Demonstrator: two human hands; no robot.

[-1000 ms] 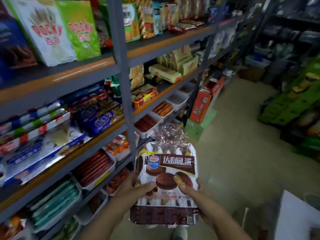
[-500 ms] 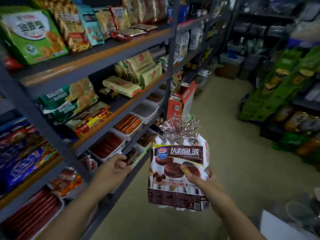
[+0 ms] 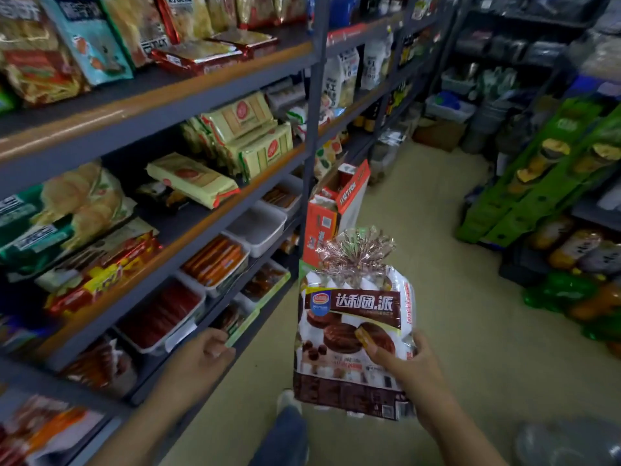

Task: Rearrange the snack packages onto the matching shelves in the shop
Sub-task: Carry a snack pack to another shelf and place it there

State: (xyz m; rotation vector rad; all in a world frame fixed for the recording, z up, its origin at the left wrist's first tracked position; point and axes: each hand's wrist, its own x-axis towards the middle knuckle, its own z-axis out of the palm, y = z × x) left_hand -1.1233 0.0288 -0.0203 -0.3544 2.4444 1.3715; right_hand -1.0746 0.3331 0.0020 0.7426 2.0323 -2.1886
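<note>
Shop aisle, grey metal shelving on the left. Left hand has let go, loosely curled; right hand alone grips the brown-and-white pie bag, still unshelved.

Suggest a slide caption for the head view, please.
Right hand holds a chocolate pie bag beside snack shelves; left hand free.

Shop aisle: shelves crammed with snack packets

Orange carton (open-topped) narrows floor.
</note>
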